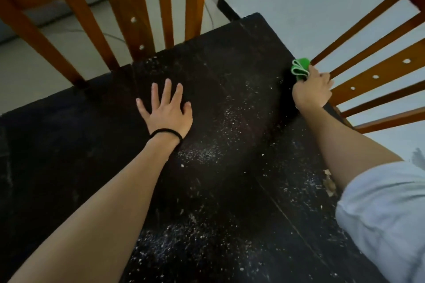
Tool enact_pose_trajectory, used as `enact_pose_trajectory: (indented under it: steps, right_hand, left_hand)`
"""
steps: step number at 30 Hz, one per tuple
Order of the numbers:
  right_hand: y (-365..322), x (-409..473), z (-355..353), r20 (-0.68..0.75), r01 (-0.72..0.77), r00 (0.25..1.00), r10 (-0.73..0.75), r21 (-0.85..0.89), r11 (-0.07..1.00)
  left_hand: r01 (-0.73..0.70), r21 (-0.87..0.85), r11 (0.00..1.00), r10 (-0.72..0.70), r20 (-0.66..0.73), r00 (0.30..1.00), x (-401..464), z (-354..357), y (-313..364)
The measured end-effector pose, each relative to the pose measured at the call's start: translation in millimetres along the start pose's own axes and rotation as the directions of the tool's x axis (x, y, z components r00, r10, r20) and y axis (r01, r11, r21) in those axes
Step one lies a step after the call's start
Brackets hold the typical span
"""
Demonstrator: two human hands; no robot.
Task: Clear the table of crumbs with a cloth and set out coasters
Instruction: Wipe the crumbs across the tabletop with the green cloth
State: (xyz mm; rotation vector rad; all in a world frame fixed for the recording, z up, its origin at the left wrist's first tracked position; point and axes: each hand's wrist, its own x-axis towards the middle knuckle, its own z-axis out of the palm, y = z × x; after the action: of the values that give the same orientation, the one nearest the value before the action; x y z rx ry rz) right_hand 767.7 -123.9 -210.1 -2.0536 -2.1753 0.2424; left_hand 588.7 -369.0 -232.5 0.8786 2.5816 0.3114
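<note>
the left hand (pixel 166 111) lies flat on the dark table (pixel 57 145). its fingers (pixel 166 89) are straight and spread wide apart, and the palm is down on the wood. it holds nothing. a thin black band (pixel 166 133) goes round the left wrist.

the right hand (pixel 312 91) is far out at the right edge of the table. its fingers are curled tight round a green cloth (pixel 300 69). the folded end of the cloth sticks out past the hand, and you can see its pale edges in loops. the cloth is at the table edge, just beside the wooden chair on the right (pixel 377 69). the hand looks like it touches one slat of that chair, but it is hard to be sure. the right arm has a light blue sleeve (pixel 381 213) rolled up above the elbow.

small white crumbs (pixel 220 126) lie all over the table. there is a band of them between the two hands, and a big patch lower down near the person. some pale brown bits (pixel 328 184) lie at the right edge by the sleeve.

another wooden chair (pixel 128 11) stands at the far side of the table, its slats just past the left hand. the floor (pixel 27 62) behind is pale.
</note>
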Motion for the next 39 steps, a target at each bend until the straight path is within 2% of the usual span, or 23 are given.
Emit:
enact_pose_trajectory:
  steps: [3, 5, 8, 10, 12, 14, 15, 16, 18, 20, 22, 24, 25, 28, 31, 32, 33, 34, 36, 38, 39]
  right_hand:
    - [-10, 15, 6, 0.049, -0.02, 0.999, 0.018, 0.032, 0.999]
    - [-27, 9, 11, 0.074, 0.113, 0.991, -0.116, 0.045, 0.993]
    - [-45, -34, 20, 0.106, 0.402, 0.907, -0.407, 0.064, 0.913]
    - [-44, -78, 25, 0.104, 0.558, 0.817, -0.567, 0.1, 0.824]
    - [-38, -123, 26, 0.148, 0.713, 0.652, -0.744, 0.216, 0.667]
    - [-30, -154, 20, 0.214, 0.763, 0.478, -0.852, 0.378, 0.524]
    - [-30, -160, 15, 0.203, 0.747, 0.465, -0.862, 0.432, 0.505]
    - [-33, -156, 12, 0.155, 0.722, 0.518, -0.841, 0.448, 0.527]
    - [-42, -129, 12, 0.033, 0.644, 0.709, -0.705, 0.378, 0.665]
    - [-51, -92, 14, 0.029, 0.508, 0.847, -0.531, 0.25, 0.824]
    - [-57, -71, 19, 0.098, 0.385, 0.911, -0.4, 0.14, 0.912]
    - [-65, -84, 26, 0.135, 0.418, 0.895, -0.426, 0.084, 0.905]
    - [-68, -100, 28, 0.138, 0.503, 0.851, -0.507, 0.068, 0.862]
    - [-60, -162, 30, 0.17, 0.746, 0.632, -0.756, 0.133, 0.653]
    - [-39, -221, 25, 0.242, 0.845, 0.394, -0.887, 0.285, 0.453]
    - [-34, -229, 21, 0.249, 0.849, 0.349, -0.903, 0.325, 0.418]
    - [-31, -227, 19, 0.224, 0.839, 0.363, -0.904, 0.344, 0.422]
    - [-30, -217, 18, 0.165, 0.819, 0.432, -0.887, 0.339, 0.462]
    - [-30, -180, 15, 0.038, 0.746, 0.628, -0.777, 0.254, 0.616]
    - [-26, -139, 12, 0.029, 0.582, 0.806, -0.592, 0.151, 0.799]
    - [-26, -129, 14, 0.053, 0.49, 0.866, -0.498, 0.118, 0.864]
  left_hand:
    - [0.008, 0.014, 1.0, -0.008, 0.002, 1.0, 3, 4, 0]
    - [0.022, -0.004, 1.0, -0.022, 0.005, 1.0, 5, 3, 2]
    - [0.026, -0.025, 0.999, -0.026, 0.031, 0.999, 5, -1, 1]
    - [0.017, -0.052, 0.999, -0.014, 0.061, 0.998, 8, -6, -4]
    - [0.002, -0.095, 0.995, 0.008, 0.096, 0.995, 13, -16, -10]
    - [-0.022, -0.159, 0.987, 0.042, 0.128, 0.991, 16, -27, -16]
    - [-0.037, -0.192, 0.981, 0.062, 0.125, 0.99, 14, -30, -21]
    - [-0.056, -0.217, 0.974, 0.08, 0.101, 0.992, 11, -32, -26]
    - [-0.08, -0.199, 0.977, 0.087, 0.029, 0.996, -2, -31, -38]
    - [-0.068, -0.123, 0.99, 0.066, -0.024, 0.998, -19, -29, -51]
    - [-0.038, -0.092, 0.995, 0.034, -0.041, 0.999, -35, -26, -61]
    - [0.0, -0.094, 0.996, -0.004, -0.053, 0.999, -49, -27, -75]
    - [0.012, -0.103, 0.995, -0.019, -0.064, 0.998, -54, -28, -83]
    - [0.001, -0.101, 0.995, -0.006, -0.051, 0.999, -60, -29, -95]
    - [0.01, -0.118, 0.993, -0.012, -0.013, 1.0, -64, -31, -95]
    - [0.011, -0.118, 0.993, -0.012, -0.009, 1.0, -66, -30, -94]
    - [0.005, -0.111, 0.994, -0.006, -0.007, 1.0, -68, -29, -94]
    - [0.002, -0.095, 0.995, -0.003, -0.004, 1.0, -70, -27, -95]
    - [0.007, -0.063, 0.998, -0.006, 0.006, 1.0, -77, -23, -97]
    - [0.017, -0.059, 0.998, -0.016, 0.014, 1.0, -83, -21, -97]
    - [0.024, -0.07, 0.997, -0.023, 0.014, 1.0, -85, -20, -96]
